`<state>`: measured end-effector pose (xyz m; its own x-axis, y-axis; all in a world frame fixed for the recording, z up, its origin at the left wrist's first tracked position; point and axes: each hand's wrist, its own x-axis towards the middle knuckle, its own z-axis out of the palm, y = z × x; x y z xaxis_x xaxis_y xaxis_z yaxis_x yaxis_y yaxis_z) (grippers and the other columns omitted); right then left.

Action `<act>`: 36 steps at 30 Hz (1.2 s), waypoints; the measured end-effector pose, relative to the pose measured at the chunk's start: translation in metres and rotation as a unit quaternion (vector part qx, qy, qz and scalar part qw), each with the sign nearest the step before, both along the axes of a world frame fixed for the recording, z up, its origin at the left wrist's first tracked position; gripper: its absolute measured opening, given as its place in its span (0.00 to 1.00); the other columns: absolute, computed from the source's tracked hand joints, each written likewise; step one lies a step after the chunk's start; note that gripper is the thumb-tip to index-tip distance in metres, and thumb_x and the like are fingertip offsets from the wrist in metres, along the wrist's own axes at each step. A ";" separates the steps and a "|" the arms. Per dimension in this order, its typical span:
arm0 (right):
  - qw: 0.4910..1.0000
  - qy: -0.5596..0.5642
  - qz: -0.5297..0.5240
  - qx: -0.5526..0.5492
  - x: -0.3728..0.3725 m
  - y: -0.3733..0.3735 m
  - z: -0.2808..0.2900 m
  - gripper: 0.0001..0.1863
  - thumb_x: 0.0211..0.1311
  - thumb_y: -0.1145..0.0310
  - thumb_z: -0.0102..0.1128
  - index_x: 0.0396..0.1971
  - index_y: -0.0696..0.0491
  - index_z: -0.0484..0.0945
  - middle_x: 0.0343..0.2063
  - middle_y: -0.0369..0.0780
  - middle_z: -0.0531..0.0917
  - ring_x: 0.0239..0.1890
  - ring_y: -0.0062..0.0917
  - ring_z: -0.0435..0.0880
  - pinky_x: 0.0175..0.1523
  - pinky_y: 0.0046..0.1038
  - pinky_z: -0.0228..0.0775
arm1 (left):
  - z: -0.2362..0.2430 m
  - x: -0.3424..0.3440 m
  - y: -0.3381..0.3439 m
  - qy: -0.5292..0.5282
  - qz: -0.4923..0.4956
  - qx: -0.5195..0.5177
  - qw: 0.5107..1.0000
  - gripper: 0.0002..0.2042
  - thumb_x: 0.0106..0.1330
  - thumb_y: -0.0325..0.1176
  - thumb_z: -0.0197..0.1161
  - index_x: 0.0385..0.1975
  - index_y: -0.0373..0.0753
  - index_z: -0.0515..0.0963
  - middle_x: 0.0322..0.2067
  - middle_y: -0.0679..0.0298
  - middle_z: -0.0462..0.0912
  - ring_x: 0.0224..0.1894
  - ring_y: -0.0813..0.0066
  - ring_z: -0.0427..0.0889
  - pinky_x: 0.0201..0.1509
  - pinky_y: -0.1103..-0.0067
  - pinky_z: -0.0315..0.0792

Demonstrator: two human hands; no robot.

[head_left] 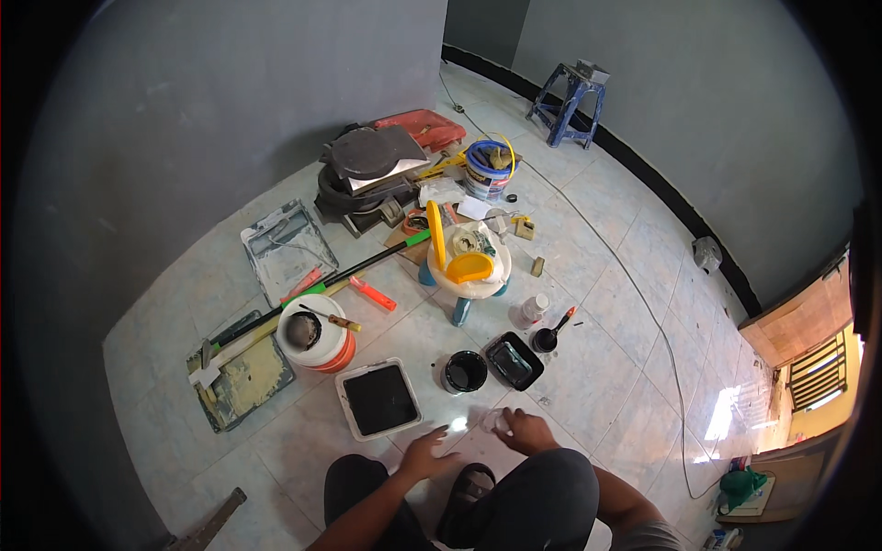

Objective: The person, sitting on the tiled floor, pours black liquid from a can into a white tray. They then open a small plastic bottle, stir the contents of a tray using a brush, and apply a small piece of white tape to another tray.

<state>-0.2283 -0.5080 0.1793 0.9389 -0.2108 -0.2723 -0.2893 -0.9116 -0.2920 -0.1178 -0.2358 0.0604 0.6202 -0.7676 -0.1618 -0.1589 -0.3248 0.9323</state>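
My left hand (425, 455) is above the floor near my feet, fingers apart, holding nothing. It is nearest to a square white tub (342, 404) of black paint. My right hand (527, 432) is closed on a small see-through thing (494, 421), whose exact kind I cannot make out. Beyond it are a round pot of black paint (465, 371) and a black tray (515, 360) with a wet, dark inside. A brush with a red-tipped handle (565, 319) stands in a small dark pot (544, 341), beside a white bottle (534, 309).
A small round stool (457, 272) bears tape and yellow things. At left are a white bucket (329, 344), paint trays (241, 386) and a long green-and-black pole (367, 262). A blue-rimmed pail (488, 179) stands farther back. A cable (614, 253) crosses the floor at right.
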 end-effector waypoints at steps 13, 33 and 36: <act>0.962 -0.019 -0.270 0.033 -0.033 -0.043 -0.011 0.33 0.58 0.41 0.75 0.50 0.54 0.80 0.36 0.51 0.91 0.40 0.51 0.91 0.47 0.49 0.83 | 0.077 0.074 0.223 -0.097 0.375 0.139 0.911 0.14 0.59 0.23 0.78 0.45 0.35 0.87 0.26 0.61 0.85 0.30 0.73 0.84 0.39 0.74 0.78; 0.892 -0.358 -0.153 0.229 0.030 0.000 0.236 0.30 0.68 0.52 0.73 0.60 0.57 0.78 0.41 0.50 0.87 0.41 0.42 0.90 0.48 0.41 0.82 | 0.050 0.075 0.164 -0.259 0.203 -0.001 0.944 0.20 0.71 0.44 0.73 0.49 0.32 0.84 0.23 0.63 0.80 0.20 0.69 0.75 0.29 0.69 0.74; 0.868 -0.433 -0.006 0.242 0.038 0.059 0.261 0.36 0.67 0.53 0.73 0.65 0.60 0.74 0.57 0.54 0.82 0.60 0.48 0.83 0.66 0.45 0.73 | 0.139 0.049 0.089 0.246 0.355 -0.168 0.886 0.32 0.81 0.59 0.50 0.65 0.31 0.71 0.44 0.54 0.85 0.43 0.64 0.83 0.53 0.63 0.76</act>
